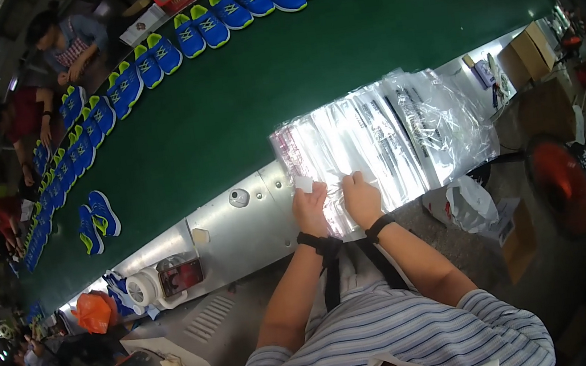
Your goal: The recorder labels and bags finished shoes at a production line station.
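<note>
Clear plastic bags (374,129) lie fanned in an overlapping stack before me, partly on the green belt and partly on the metal ledge. Over the stack's left end, my left hand (311,208) is closed on a small white slip (303,184), held between thumb and fingers. Close to its right, my right hand (363,202) is closed, fingertips pinched together against the bags. What it pinches, if anything, is hidden. Dark bands circle both wrists.
Blue shoes (208,26) with lime trim line the far side of the green belt (225,103); one pair (98,221) stands nearer at left. An electric fan (144,289) and an orange bag (94,312) sit left. Cardboard boxes (527,53) stand right. Co-workers (75,45) sit across.
</note>
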